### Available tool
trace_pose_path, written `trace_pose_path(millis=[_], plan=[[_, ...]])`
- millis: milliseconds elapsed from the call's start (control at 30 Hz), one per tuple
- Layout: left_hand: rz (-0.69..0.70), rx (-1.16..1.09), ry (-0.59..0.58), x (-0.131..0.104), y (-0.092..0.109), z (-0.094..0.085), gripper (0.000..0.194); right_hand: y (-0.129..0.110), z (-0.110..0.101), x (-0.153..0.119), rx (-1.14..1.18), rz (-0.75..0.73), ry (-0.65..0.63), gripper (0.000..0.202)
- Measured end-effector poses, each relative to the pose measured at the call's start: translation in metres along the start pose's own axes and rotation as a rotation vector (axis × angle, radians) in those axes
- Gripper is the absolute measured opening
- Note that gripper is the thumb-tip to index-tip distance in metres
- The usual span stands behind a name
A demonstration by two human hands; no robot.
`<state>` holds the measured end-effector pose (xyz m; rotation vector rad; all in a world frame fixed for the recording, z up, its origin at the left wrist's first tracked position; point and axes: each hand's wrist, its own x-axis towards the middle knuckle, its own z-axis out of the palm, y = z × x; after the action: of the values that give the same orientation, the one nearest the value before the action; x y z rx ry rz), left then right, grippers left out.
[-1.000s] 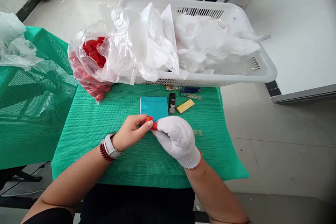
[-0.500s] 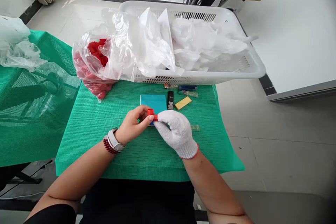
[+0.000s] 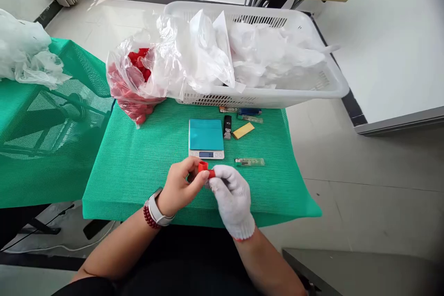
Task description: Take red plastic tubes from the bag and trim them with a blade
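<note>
A red plastic pipe tee (image 3: 203,166) is held between both my hands, just in front of a small digital scale (image 3: 206,135). My left hand (image 3: 182,183), bare, pinches its body with thumb and fingers, the open end facing up. My right hand (image 3: 233,196), in a white knitted glove, grips the side branch of the tee. The scale has a shiny teal plate and a lit display, and nothing lies on the plate. More red fittings (image 3: 138,62) fill a clear plastic bag at the left.
Right of the scale lie a black lighter (image 3: 227,127), a yellow lighter (image 3: 243,130) and a clear green lighter (image 3: 249,162), with several more behind. A white basket (image 3: 260,97) of plastic bags stands at the back. Green mesh (image 3: 138,166) covers the table.
My hands, with the red tee, have moved nearer to my body, away from the scale. The scale's display and the clear green lighter are now uncovered. The view has shifted slightly.
</note>
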<state>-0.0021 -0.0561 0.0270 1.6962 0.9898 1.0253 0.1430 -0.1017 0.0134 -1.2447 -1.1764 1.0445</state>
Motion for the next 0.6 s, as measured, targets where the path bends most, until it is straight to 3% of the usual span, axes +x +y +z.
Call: trace_pose_path(millis=[100, 167, 267, 333, 367, 433, 533, 600], plan=[[-0.210, -0.171, 0.039, -0.027, -0.007, 0.008, 0.027, 0.003, -0.003, -0.008, -0.237, -0.232, -0.130, 0.009], [-0.298, -0.246, 0.052, -0.039, -0.010, 0.010, 0.031, 0.008, -0.005, -0.010, -0.387, -0.440, -0.153, 0.003], [-0.375, -0.306, -0.004, -0.047, -0.011, 0.008, 0.039, 0.015, -0.005, -0.014, -0.632, -0.759, -0.045, 0.019], [-0.399, -0.321, -0.051, -0.049, -0.011, 0.006, 0.042, 0.017, -0.002, -0.018, -0.705, -0.839, 0.019, 0.021], [-0.389, -0.312, -0.057, -0.050, -0.011, 0.005, 0.040, 0.016, 0.000, -0.020, -0.680, -0.804, 0.018, 0.017], [-0.304, -0.246, -0.035, -0.053, -0.012, 0.003, 0.034, 0.012, 0.005, -0.024, -0.528, -0.593, -0.019, 0.003], [-0.093, -0.058, 0.007, -0.056, -0.013, 0.003, 0.026, 0.004, 0.015, -0.032, -0.145, -0.153, -0.056, 0.014], [0.000, 0.048, 0.022, -0.056, -0.015, 0.003, 0.022, 0.002, 0.021, -0.037, 0.045, 0.040, -0.051, 0.016]])
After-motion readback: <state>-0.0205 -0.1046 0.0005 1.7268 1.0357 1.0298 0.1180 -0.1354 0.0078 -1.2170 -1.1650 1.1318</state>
